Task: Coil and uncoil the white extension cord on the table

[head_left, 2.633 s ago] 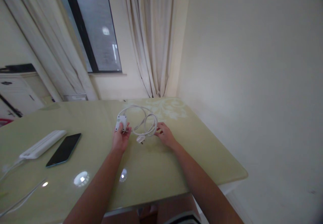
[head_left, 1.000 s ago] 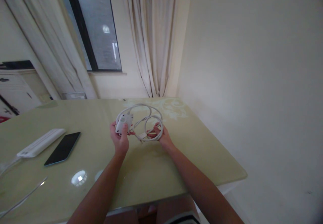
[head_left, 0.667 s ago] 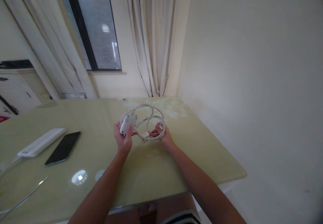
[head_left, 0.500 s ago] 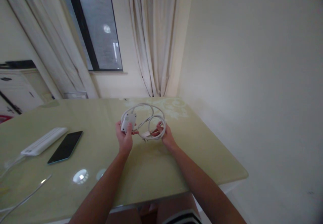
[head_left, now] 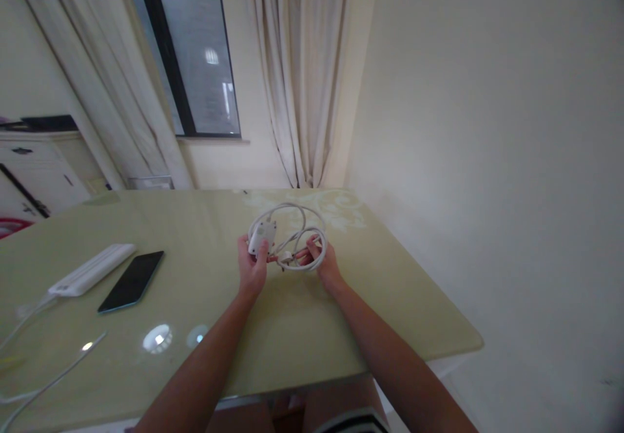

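My left hand (head_left: 252, 270) is closed on a small white block (head_left: 262, 236) with dark dots at its corners, the socket end of an extension cord by its look. The thumb presses on the block's near face. From the block a white cord (head_left: 292, 205) runs out in loose loops above the table. My right hand (head_left: 322, 262) is closed round the coiled part of this cord. Between the hands, low in the loops, hangs what looks like the plug (head_left: 285, 257), partly hidden and small. Both hands are held just above the tabletop.
On the glossy pale green table (head_left: 390, 303), a white power strip (head_left: 92, 270) and a dark phone (head_left: 132, 282) lie to the left. Another white cable (head_left: 63, 374) trails at the near left. A wall (head_left: 487, 160) borders the right side; curtains (head_left: 302, 82) hang behind.
My left hand has moved right with the white block, closer to my right hand, and the loops are drawn slightly together. The view has shifted a little.
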Motion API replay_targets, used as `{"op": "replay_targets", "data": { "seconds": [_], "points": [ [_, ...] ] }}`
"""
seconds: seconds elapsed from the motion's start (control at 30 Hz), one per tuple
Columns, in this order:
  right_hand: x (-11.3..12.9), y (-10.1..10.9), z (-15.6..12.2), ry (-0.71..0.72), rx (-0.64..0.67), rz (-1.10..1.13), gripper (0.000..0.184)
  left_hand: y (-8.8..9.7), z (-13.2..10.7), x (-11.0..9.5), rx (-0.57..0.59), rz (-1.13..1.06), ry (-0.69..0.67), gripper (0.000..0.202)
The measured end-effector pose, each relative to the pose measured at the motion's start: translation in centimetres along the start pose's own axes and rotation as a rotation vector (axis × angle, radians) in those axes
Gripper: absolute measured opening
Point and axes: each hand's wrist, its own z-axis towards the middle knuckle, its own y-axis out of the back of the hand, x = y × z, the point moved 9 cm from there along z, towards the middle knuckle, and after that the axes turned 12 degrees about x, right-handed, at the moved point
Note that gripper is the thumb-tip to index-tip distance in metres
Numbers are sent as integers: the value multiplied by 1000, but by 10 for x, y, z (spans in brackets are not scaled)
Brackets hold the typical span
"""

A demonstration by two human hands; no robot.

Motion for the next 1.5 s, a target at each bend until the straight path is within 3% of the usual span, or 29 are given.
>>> {"op": "replay_targets", "data": {
  "seconds": [0.2, 0.37, 0.6, 0.93, 1.23, 1.5],
  "points": [
    [-16, 2, 4, -117, 96, 8, 58, 0, -3, -3, 27, 47, -43, 48],
    [-23, -6, 7, -101, 177, 35, 50, 4, -2, 1, 31, 77, -26, 49],
    [-7, -9, 7, 87, 111, 33, 50, -1, -2, -1, 57, 82, -42, 49],
    [-6, -13, 2, 1, 151, -22, 51, -3, -4, 2, 69, 103, -48, 48],
    [4, -13, -1, 62, 112, -180, 47, 0, -3, 0, 49, 115, -83, 46],
    [-5, -14, 4, -18, 152, 69, 59, 0, 1, 5, 30, 70, -23, 47]
  ]
}}
